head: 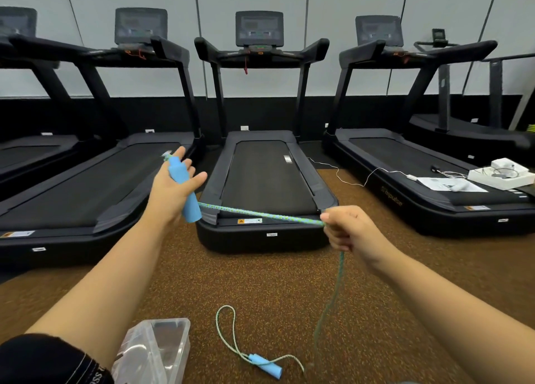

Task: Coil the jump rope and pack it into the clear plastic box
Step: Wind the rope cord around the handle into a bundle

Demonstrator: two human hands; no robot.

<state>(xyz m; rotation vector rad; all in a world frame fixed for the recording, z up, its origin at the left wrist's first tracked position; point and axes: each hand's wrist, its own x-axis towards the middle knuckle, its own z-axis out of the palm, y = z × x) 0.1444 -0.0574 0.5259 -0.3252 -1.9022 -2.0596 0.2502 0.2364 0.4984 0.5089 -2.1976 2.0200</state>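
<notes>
The left hand [173,187] is raised with its palm turned up and its fingers spread loosely, a blue handle [185,189] of the jump rope [260,212] lying across the palm, held more by the thumb and palm than by a tight grip. From the lower end of that handle the rope runs taut across to the right hand [350,233], which is closed in a fist around it. Below the right hand the rope drops to the floor [376,311] and loops back to the second blue handle [266,365], lying on the floor between the two forearms. The clear plastic box [156,352] sits tilted on the floor just under the left forearm. Beyond both hands stands a row of treadmills [266,175].
</notes>
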